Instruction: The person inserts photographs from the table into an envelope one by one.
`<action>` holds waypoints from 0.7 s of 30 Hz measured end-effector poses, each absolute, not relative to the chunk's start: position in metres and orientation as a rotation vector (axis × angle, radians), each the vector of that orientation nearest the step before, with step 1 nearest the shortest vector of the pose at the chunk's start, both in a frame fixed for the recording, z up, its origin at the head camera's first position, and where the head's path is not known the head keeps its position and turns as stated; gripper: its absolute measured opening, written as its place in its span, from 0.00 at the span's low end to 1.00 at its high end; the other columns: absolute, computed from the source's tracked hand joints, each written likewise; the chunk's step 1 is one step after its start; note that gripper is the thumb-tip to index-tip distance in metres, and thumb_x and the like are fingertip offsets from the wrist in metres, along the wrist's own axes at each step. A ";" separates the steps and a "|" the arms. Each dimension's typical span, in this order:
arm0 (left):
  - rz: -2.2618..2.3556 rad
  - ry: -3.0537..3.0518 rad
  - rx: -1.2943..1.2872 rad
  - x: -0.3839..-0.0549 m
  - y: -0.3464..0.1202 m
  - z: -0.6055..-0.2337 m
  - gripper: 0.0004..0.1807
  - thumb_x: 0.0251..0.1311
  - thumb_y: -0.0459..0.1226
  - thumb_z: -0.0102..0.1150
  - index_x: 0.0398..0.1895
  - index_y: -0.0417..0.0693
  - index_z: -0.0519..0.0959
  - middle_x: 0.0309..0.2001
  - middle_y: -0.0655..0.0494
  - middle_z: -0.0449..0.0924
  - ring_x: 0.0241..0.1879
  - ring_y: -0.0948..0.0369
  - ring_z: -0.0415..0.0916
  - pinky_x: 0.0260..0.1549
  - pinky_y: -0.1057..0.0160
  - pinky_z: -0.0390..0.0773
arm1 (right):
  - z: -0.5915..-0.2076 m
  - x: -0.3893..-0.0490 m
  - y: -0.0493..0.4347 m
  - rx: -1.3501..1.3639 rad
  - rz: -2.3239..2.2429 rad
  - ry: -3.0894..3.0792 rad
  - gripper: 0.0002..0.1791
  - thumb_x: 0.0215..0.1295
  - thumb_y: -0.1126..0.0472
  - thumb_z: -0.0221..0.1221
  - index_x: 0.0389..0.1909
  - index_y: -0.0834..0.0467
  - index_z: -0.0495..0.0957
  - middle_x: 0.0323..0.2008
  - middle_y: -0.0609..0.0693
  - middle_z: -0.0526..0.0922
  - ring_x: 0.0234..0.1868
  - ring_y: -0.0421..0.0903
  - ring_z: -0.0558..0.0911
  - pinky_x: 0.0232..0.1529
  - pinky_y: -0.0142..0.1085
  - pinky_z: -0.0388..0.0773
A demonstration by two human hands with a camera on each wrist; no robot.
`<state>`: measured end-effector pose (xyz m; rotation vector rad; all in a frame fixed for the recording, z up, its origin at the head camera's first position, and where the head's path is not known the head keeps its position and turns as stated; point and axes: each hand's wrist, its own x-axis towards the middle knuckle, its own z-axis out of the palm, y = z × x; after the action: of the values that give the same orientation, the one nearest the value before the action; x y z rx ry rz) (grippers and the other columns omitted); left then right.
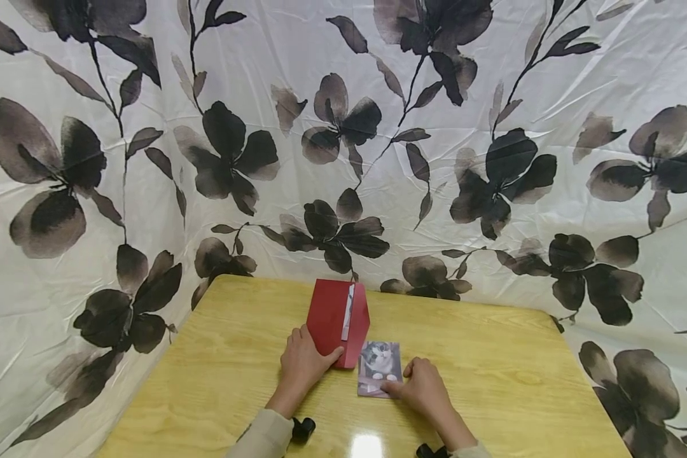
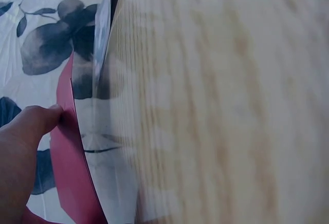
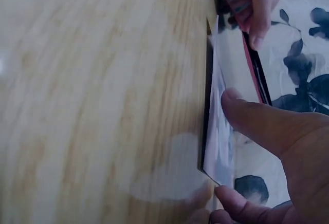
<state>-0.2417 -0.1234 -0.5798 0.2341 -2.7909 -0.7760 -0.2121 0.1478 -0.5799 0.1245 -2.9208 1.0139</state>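
Note:
In the head view a red envelope (image 1: 327, 312) with its flap side up and a pale strip along the flap is gripped by my left hand (image 1: 302, 361). The thumb lies on its near part and the fingers are at its left edge. The left wrist view shows that thumb pressed on the red paper (image 2: 77, 152). To the right, a cat picture card (image 1: 379, 362) is pinched at its lower right by my right hand (image 1: 426, 389), thumb on the printed face. In the right wrist view the card (image 3: 220, 136) appears edge-on; fingertips behind it are partly hidden.
The light wooden table (image 1: 492, 362) is under both hands. A white cloth with dark flowers (image 1: 332, 178) hangs behind and at the sides. Black straps or mounts (image 1: 304, 429) sit at both wrists, and a bright glare lies on the near tabletop.

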 end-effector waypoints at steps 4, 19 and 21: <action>-0.791 -2.809 0.248 -0.241 -0.123 -0.580 0.58 0.49 0.66 0.79 0.67 0.29 0.70 0.48 0.41 0.75 0.46 0.49 0.75 0.41 0.44 0.86 | -0.583 -0.211 0.147 0.139 0.925 -2.907 0.33 0.42 0.42 0.86 0.28 0.58 0.74 0.29 0.49 0.73 0.32 0.47 0.72 0.35 0.43 0.73; -0.787 -2.774 0.248 -0.242 -0.123 -0.579 0.56 0.48 0.65 0.79 0.65 0.30 0.71 0.46 0.42 0.74 0.45 0.49 0.75 0.38 0.44 0.85 | -0.579 -0.209 0.146 0.106 0.964 -2.925 0.28 0.48 0.48 0.85 0.33 0.56 0.76 0.27 0.46 0.75 0.29 0.44 0.73 0.31 0.41 0.71; -0.782 -2.773 0.245 -0.241 -0.123 -0.579 0.56 0.48 0.65 0.79 0.65 0.29 0.71 0.46 0.42 0.74 0.44 0.49 0.75 0.37 0.44 0.85 | -0.579 -0.208 0.146 0.116 0.975 -2.927 0.27 0.50 0.49 0.84 0.34 0.56 0.76 0.27 0.46 0.75 0.28 0.43 0.73 0.30 0.40 0.70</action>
<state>-0.2414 -0.1233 -0.5793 0.2448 -2.7735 -0.7818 -0.2076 0.1460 -0.5794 0.1160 -2.9270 0.9753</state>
